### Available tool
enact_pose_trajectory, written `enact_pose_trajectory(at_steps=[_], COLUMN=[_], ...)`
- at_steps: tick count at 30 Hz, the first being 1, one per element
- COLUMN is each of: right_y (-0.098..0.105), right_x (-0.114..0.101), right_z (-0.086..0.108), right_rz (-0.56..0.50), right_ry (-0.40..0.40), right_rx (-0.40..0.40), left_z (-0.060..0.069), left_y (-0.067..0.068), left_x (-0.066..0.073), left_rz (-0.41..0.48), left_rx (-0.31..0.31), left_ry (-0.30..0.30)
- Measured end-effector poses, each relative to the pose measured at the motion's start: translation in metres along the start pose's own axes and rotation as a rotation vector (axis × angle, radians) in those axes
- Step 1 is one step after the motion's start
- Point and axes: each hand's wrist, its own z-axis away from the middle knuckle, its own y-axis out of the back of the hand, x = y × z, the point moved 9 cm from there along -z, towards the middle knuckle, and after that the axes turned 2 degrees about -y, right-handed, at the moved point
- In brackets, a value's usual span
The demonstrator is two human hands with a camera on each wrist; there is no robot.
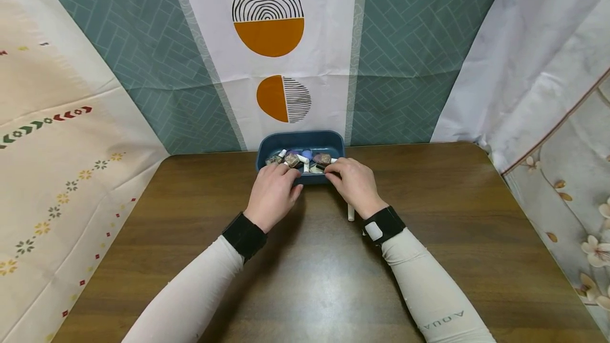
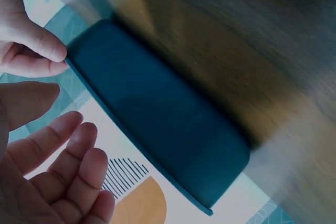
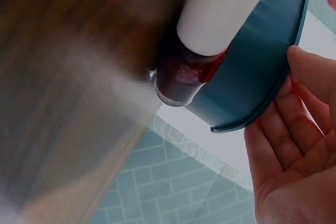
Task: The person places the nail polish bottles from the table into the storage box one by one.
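Near the far edge of the table stands a dark blue plastic bin (image 1: pixel 301 135) with several small nail polish bottles (image 1: pixel 305 160) inside, some white-capped. My left hand (image 1: pixel 274 195) hovers at its front left, fingers loosely bent; in the left wrist view the thumb and fingertips are apart and hold nothing. At the front right corner my right hand (image 1: pixel 353 183) pinches the bin's rim between thumb and fingers (image 3: pixel 281 124). Beside its wrist, a nail polish bottle (image 3: pixel 184 74) with a white cap and dark red polish stands on the table, outside the bin.
The wooden table (image 1: pixel 305 279) runs up to a patterned teal and white curtain (image 1: pixel 305 68) behind the bin. Light fabric curtains (image 1: pixel 538 57) hang on the right and a patterned cloth (image 1: pixel 66 173) hangs on the left.
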Motion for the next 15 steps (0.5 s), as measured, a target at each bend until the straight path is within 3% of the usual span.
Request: enact_pose_trajectory(at_steps=[5,15], right_y=[-0.002,-0.002], right_x=[0.001,-0.001], right_z=[0.001,0.001], right_rz=[0.007,0.019], right_ry=[-0.002,-0.004], right_rx=[-0.007,-0.025], left_z=[0.005,0.014], left_y=[-0.002,0.000], left_x=[-0.008,-0.021], left_rz=[-0.001,-0.023], left_rx=[-0.020,0.016], left_ry=[0.024,-0.001])
